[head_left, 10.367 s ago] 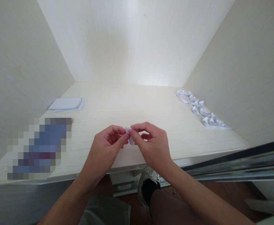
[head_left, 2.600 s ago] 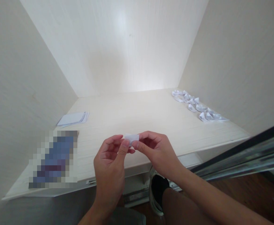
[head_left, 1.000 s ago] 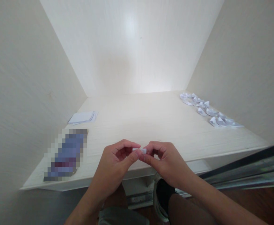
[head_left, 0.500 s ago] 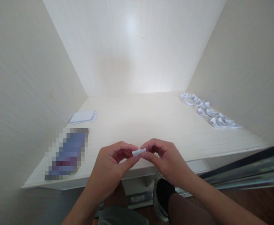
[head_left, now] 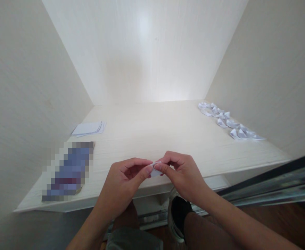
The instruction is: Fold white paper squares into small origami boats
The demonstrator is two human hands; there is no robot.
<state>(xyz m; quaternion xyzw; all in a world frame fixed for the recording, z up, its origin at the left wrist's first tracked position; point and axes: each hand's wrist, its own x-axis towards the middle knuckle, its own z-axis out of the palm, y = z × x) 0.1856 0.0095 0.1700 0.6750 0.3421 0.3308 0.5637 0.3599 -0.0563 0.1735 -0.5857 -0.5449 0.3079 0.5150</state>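
Observation:
Both hands meet over the front edge of a pale wooden shelf [head_left: 152,128]. My left hand [head_left: 125,184] and my right hand [head_left: 182,175] each pinch one end of a small folded white paper piece [head_left: 155,171] between thumb and forefinger. The paper is mostly hidden by the fingertips. Both hands hover just above the shelf, near its front lip.
A thin stack of white paper sheets [head_left: 88,128] lies at the left. A row of several small folded paper pieces [head_left: 228,121] runs along the right wall. A blurred blue object [head_left: 67,170] sits front left. A metal sliding-door rail [head_left: 269,189] crosses lower right; my shoe [head_left: 177,217] is below.
The paper piece has been turned and folded smaller between my fingertips over the last seconds. My hands stayed at the shelf's front edge; the camera shifted slightly.

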